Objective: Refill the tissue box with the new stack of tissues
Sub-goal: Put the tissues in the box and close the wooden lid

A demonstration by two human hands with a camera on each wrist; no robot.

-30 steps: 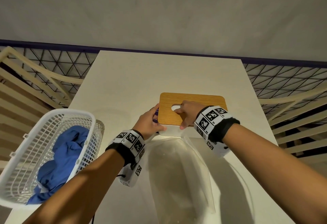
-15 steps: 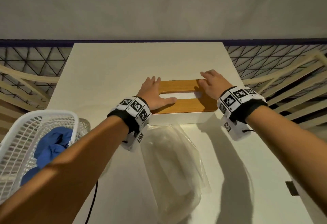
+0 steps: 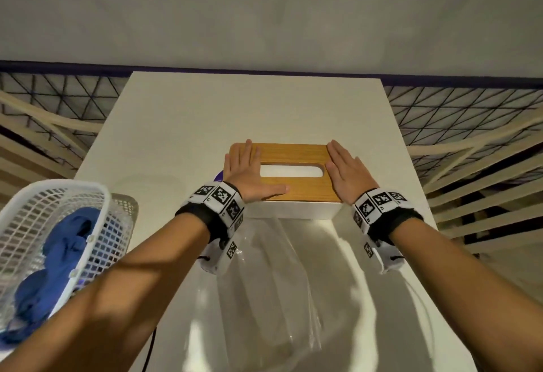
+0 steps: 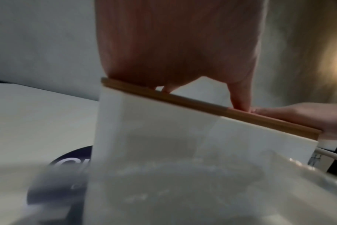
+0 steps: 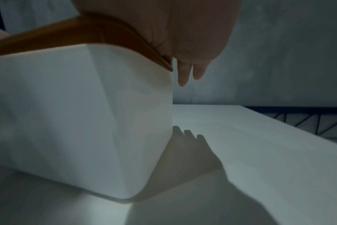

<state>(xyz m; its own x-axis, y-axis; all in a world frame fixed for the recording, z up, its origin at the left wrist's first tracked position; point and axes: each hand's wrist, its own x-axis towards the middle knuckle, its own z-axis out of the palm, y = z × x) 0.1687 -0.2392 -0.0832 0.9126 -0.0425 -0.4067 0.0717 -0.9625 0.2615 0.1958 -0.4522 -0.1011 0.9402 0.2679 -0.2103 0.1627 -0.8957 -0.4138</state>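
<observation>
A white tissue box (image 3: 293, 212) with a wooden lid (image 3: 293, 186) stands mid-table; white tissue (image 3: 291, 171) shows through the lid's slot. My left hand (image 3: 244, 170) lies flat on the lid's left end with straight fingers and the thumb stretched along the near edge. My right hand (image 3: 343, 170) lies flat on the right end, its fingers straight too. In the left wrist view the palm (image 4: 175, 45) presses on the lid (image 4: 202, 105) above the box wall (image 4: 164, 129). The right wrist view has the box (image 5: 77, 114), the lid (image 5: 67, 35) and my fingertips (image 5: 188, 73) past the lid's edge.
An empty clear plastic wrapper (image 3: 270, 289) lies on the table (image 3: 205, 113) just in front of the box. A white mesh basket (image 3: 50, 204) with blue cloth (image 3: 58, 254) sits at the left edge. A purple round thing (image 3: 219, 177) peeks out left of the box. Slatted railings flank the table.
Both hands went from gripping the lid's near edge to lying flat on its two ends. The lid now sits level on the box, slot showing in full.
</observation>
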